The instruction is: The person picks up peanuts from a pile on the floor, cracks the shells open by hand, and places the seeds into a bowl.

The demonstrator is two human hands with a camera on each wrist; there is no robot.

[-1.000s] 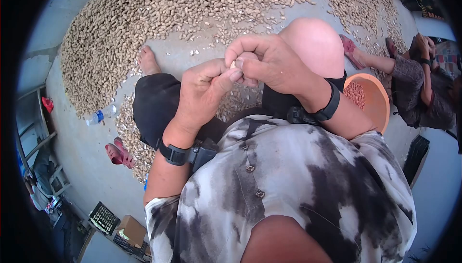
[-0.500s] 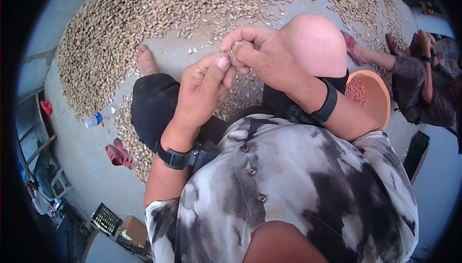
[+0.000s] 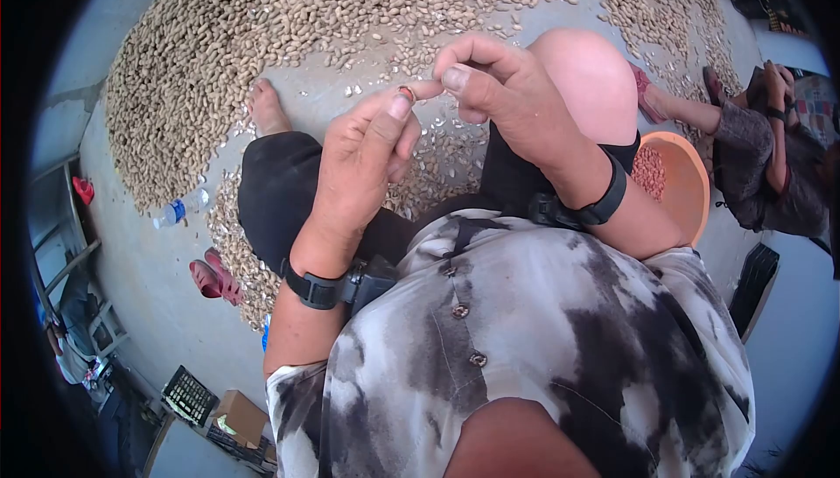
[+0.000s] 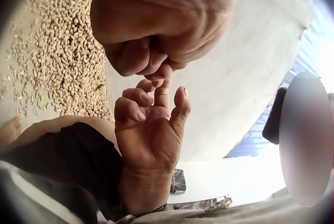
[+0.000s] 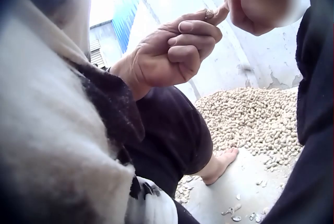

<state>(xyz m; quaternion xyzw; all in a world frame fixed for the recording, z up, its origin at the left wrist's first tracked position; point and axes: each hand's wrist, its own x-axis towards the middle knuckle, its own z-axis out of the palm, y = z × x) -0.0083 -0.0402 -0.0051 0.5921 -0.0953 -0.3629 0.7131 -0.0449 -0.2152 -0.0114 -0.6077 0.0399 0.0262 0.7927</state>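
Between the thumb and forefinger of my left hand [image 3: 354, 158] I pinch a peanut [image 3: 406, 93], its opened shell showing a reddish kernel in the head view. In the right wrist view the peanut [image 5: 210, 14] pokes up at the fingertips, the other fingers folded below. My right hand [image 3: 516, 106] is just to the right, its forefinger tip right at the left fingertips and its thumb held apart. Seen from the left wrist, the right hand [image 4: 148, 138] has loosely bent fingers and a raised thumb.
A big heap of unshelled peanuts [image 3: 289, 14] spreads across the floor ahead. Empty shells [image 3: 442, 158] lie between my legs. At my right stands an orange basin [image 3: 687, 189] with shelled kernels [image 3: 647, 172]. Another person [image 3: 766, 145] sits farther right. A bottle [image 3: 175, 211] lies at left.
Both hands were close together on the peanut; my right thumb and palm have since drawn away to the right. The opened peanut stays in my left fingertips.
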